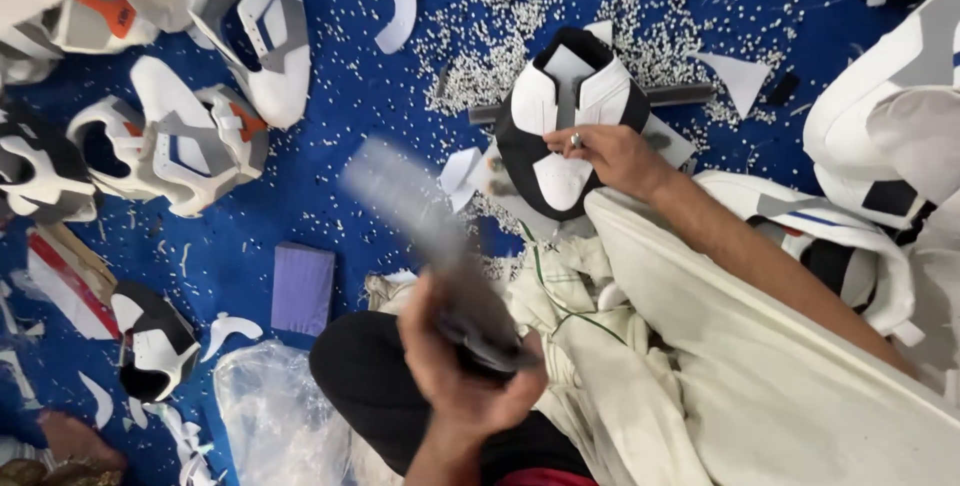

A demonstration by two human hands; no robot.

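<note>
Blue floor covering, strewn with white punch-out crumbs, lies under everything. Right hand (612, 158) presses fingertips flat on a black-and-white shoe upper (560, 126), pinning it. Left hand (462, 371), nearer the body, is clenched round a blurred dark tool (430, 236) raised beside it. Seemingly a striking step; steady aim onto the upper matters.

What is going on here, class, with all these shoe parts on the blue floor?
A person sits on the blue floor. One hand presses a black and white shoe upper set on a dark bar. The other hand grips a blurred dark tool. More shoe uppers and white scraps lie around.
</note>
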